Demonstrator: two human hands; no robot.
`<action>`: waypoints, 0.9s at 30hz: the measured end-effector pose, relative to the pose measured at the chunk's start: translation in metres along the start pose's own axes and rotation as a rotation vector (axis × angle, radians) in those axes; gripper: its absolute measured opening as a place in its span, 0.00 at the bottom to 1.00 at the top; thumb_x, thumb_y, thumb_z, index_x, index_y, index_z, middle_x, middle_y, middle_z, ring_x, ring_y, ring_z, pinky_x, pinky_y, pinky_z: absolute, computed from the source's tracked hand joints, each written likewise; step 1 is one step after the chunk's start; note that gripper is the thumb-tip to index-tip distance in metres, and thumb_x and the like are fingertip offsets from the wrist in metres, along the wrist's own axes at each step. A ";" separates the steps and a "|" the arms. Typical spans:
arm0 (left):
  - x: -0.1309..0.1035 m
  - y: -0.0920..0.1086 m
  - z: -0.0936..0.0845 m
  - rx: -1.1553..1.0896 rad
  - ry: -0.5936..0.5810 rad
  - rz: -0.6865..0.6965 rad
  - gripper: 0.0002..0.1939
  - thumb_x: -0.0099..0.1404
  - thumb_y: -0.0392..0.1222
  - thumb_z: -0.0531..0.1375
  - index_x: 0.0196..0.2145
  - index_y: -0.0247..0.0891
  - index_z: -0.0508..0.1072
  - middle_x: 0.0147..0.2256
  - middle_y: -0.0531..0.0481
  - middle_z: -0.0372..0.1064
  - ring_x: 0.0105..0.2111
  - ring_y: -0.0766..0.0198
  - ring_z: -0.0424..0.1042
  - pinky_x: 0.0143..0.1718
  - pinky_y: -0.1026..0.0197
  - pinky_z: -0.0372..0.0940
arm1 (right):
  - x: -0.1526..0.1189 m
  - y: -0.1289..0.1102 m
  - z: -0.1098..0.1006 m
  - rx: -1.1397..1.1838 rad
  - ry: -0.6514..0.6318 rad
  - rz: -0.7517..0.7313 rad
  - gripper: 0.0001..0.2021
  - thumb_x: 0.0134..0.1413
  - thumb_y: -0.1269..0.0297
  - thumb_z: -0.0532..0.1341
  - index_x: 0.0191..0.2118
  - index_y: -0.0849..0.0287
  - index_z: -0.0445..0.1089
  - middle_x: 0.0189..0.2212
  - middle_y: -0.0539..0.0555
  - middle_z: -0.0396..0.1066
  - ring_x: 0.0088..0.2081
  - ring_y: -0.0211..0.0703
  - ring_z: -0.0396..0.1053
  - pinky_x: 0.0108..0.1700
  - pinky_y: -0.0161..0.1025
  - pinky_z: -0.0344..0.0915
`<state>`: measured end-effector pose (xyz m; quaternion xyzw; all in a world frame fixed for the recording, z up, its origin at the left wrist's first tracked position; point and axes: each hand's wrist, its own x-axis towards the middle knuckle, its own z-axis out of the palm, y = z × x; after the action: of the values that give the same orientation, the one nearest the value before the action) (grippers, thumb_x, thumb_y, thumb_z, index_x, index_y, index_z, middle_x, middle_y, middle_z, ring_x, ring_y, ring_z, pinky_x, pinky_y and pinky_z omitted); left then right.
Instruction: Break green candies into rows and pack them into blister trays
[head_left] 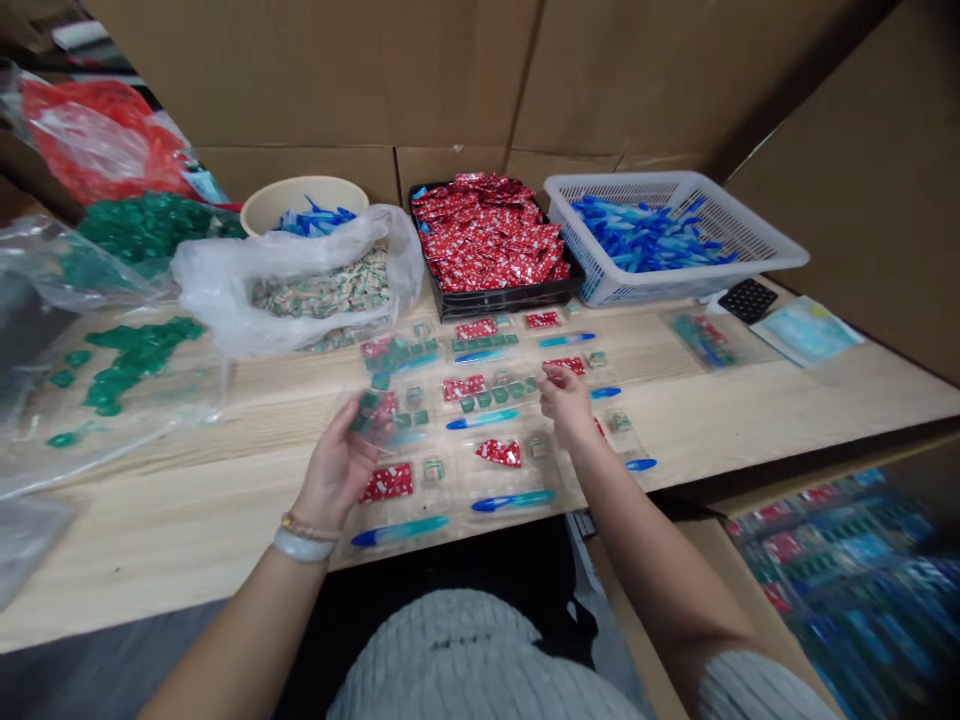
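Observation:
Clear plastic blister trays (450, 470) lie in rows on the wooden table in front of me. Their compartments hold red patterned packets (498, 453), blue pen-shaped pieces (513, 501) and small striped squares (434, 469). My left hand (351, 455) is palm up at the left trays, its fingers curled around several small green translucent pieces (367, 405). My right hand (568, 408) is pinched over the right end of the middle tray, beside a row of green pieces (484, 398). Whatever lies between its fingertips is too small to make out.
Behind the trays stand a white bag (225, 290) of striped squares, a cream bowl (259, 210), a black box (510, 300) of red packets and a white basket (765, 235) of blue pieces. Loose green pieces (142, 360) lie left. Filled trays (847, 560) sit in a carton at lower right.

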<state>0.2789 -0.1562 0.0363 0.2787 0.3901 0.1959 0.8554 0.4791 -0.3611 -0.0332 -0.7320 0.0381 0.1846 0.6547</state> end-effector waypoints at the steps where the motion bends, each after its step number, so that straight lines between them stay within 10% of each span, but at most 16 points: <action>1: 0.004 0.002 -0.004 -0.025 -0.003 0.007 0.08 0.60 0.34 0.53 0.36 0.37 0.70 0.31 0.51 0.72 0.27 0.68 0.71 0.31 0.64 0.68 | -0.002 -0.002 0.002 0.095 -0.011 0.016 0.17 0.35 0.59 0.61 0.36 0.56 0.60 0.18 0.41 0.54 0.14 0.28 0.47 0.16 0.30 0.46; 5: 0.015 0.001 -0.020 -0.055 -0.033 -0.004 0.08 0.59 0.33 0.54 0.36 0.37 0.70 0.30 0.51 0.72 0.27 0.69 0.71 0.30 0.64 0.68 | -0.019 0.000 0.013 0.081 0.051 -0.118 0.16 0.40 0.58 0.59 0.37 0.55 0.59 0.21 0.44 0.57 0.15 0.28 0.50 0.17 0.30 0.50; 12: 0.018 -0.006 -0.025 0.022 -0.085 0.007 0.08 0.58 0.33 0.55 0.37 0.37 0.70 0.31 0.52 0.71 0.27 0.69 0.71 0.29 0.65 0.68 | -0.049 0.005 0.029 -0.944 0.174 -0.531 0.19 0.52 0.61 0.51 0.49 0.62 0.61 0.45 0.65 0.62 0.46 0.55 0.58 0.45 0.52 0.55; 17: 0.010 0.003 -0.023 0.125 -0.085 -0.015 0.09 0.58 0.34 0.57 0.38 0.38 0.71 0.36 0.50 0.70 0.28 0.70 0.70 0.28 0.67 0.67 | -0.062 -0.005 0.040 -1.026 -0.268 -0.747 0.17 0.52 0.58 0.54 0.47 0.56 0.65 0.50 0.60 0.62 0.52 0.55 0.53 0.53 0.55 0.47; 27: -0.008 -0.019 0.016 0.465 -0.518 -0.240 0.13 0.56 0.43 0.59 0.38 0.36 0.73 0.40 0.44 0.68 0.28 0.68 0.68 0.27 0.67 0.64 | -0.069 -0.055 0.009 -0.133 -0.472 -0.138 0.14 0.40 0.54 0.61 0.31 0.59 0.67 0.19 0.46 0.62 0.20 0.32 0.57 0.22 0.32 0.56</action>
<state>0.2890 -0.1803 0.0377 0.4582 0.2244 -0.0768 0.8566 0.4290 -0.3576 0.0400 -0.7108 -0.1783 0.3074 0.6070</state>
